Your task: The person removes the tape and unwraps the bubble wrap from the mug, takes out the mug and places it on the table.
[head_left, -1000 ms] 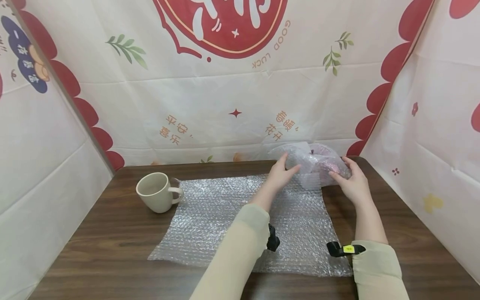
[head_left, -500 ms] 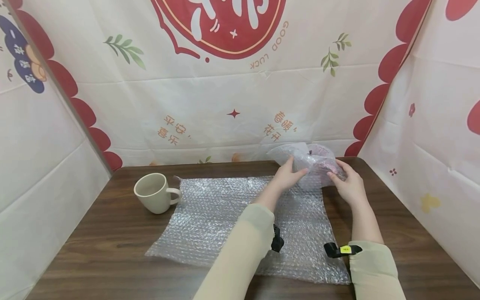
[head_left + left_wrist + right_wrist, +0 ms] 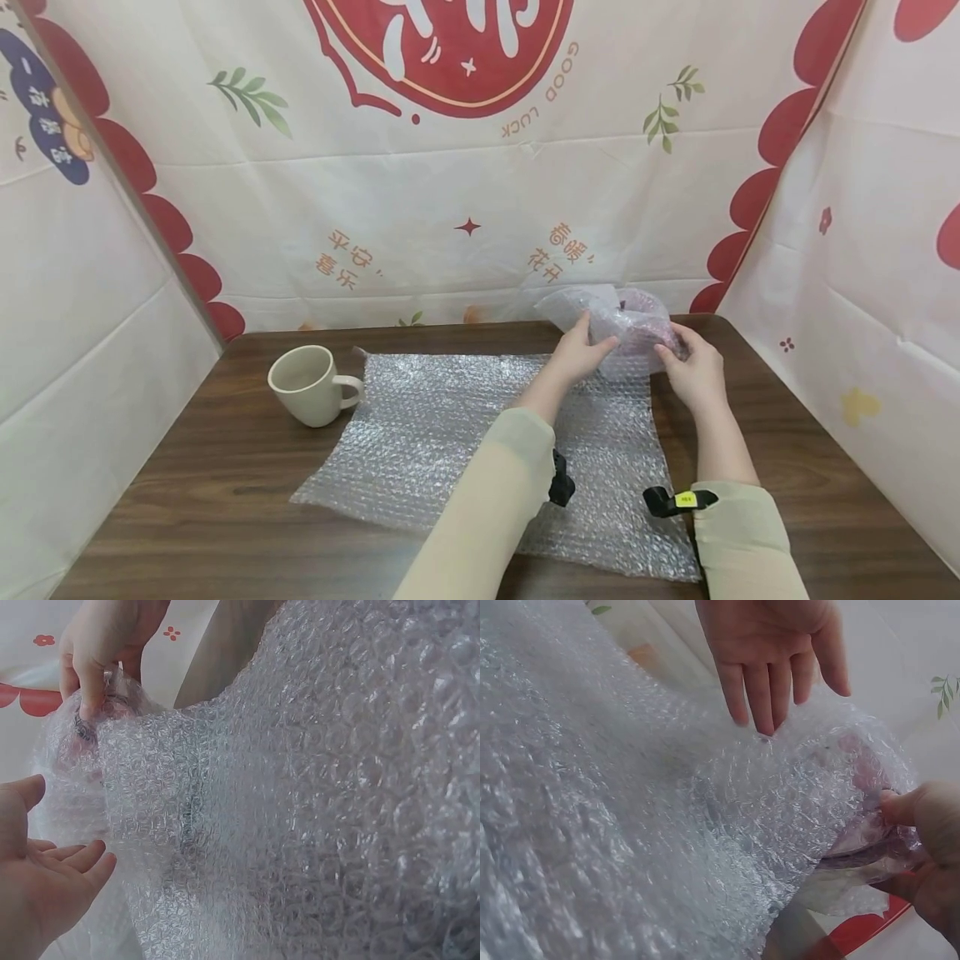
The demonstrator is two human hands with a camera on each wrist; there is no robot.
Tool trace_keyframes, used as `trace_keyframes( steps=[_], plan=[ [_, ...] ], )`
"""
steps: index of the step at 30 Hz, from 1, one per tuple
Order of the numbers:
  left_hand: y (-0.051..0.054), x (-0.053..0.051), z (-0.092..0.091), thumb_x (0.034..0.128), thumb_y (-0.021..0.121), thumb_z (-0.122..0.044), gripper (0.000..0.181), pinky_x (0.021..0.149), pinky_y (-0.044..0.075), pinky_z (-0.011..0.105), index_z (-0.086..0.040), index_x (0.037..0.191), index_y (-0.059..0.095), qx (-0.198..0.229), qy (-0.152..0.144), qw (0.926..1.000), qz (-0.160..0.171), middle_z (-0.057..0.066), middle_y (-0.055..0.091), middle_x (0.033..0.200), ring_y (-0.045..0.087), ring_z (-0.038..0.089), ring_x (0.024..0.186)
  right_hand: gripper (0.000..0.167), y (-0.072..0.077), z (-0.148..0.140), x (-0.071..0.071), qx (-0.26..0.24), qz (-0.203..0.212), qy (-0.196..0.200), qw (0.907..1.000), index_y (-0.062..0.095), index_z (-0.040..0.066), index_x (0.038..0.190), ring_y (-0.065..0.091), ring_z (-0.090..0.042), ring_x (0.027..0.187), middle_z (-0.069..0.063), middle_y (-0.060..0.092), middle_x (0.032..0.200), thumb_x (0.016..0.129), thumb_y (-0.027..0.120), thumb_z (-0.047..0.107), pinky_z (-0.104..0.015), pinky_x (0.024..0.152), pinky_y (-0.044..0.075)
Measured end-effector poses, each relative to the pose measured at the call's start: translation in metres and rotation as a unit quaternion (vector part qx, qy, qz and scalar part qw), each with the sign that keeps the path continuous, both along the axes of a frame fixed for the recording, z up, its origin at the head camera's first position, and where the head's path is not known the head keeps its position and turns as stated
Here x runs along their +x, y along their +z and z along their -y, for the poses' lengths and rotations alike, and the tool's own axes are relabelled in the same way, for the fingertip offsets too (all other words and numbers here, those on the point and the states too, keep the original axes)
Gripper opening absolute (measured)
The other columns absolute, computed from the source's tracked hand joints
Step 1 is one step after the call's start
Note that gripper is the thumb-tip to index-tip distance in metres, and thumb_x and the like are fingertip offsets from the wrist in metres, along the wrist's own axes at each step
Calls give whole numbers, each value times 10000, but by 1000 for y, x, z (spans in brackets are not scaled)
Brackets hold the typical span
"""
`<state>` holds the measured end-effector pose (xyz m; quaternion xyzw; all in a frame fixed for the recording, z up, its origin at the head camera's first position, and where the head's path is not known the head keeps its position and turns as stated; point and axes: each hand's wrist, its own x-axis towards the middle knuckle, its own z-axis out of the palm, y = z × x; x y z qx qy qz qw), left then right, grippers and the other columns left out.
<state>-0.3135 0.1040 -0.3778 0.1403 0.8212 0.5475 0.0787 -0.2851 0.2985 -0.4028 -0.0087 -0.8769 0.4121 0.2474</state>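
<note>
A sheet of bubble wrap (image 3: 442,425) lies across the table, its far right end rolled around a pinkish item (image 3: 642,333) with dark print, whose kind I cannot make out through the layers. My left hand (image 3: 576,354) is at the left of this bundle, thumb spread and fingers fairly straight against the wrap; in the right wrist view the left hand's palm (image 3: 772,637) shows. At the bundle's right end, my right hand (image 3: 693,367) grips the wrapped item between thumb and fingers. The left wrist view shows the right hand (image 3: 97,656) pressing its thumb on the wrap.
A cream mug (image 3: 303,387) stands upright on the left, its handle beside the sheet's left edge. The dark wooden table (image 3: 217,500) meets a printed cloth backdrop (image 3: 420,192) right behind the bundle. Cloth walls also rise on both sides.
Both hands stay at the bundle; the left hand has shifted slightly right and the right hand slightly left. The sheet's near right corner has slid a little toward me.
</note>
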Motion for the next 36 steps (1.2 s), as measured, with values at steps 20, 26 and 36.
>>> trace_keyframes(
  steps=[20, 26, 36],
  plan=[
    [3, -3, -7, 948, 613, -250, 676, 1022, 375, 276, -116, 1514, 270, 598, 250, 9960, -615, 120, 440, 1437, 463, 228, 1273, 361, 5, 9, -3, -255, -620, -634, 9957, 614, -7, 1250, 530, -72, 845, -206, 643, 1150, 897, 665, 54, -122, 695, 385],
    [8, -3, -9, 938, 628, -229, 684, 1033, 353, 263, -127, 1514, 274, 976, 362, 9912, -816, 98, 403, 1464, 426, 194, 1303, 354, 12, 15, -2, -171, -1149, -776, 9902, 634, -22, 1213, 539, -80, 845, -211, 648, 1133, 864, 685, 10, -121, 693, 372],
    [15, -4, -9, 882, 704, -131, 689, 961, 421, 232, -110, 1477, 356, 1254, 596, 9769, -1624, 60, 488, 1403, 492, 158, 1235, 348, 32, 26, 8, -254, -1503, -861, 9846, 644, -24, 1200, 463, 66, 759, -195, 655, 1127, 857, 692, 9, -90, 658, 365]
  ],
)
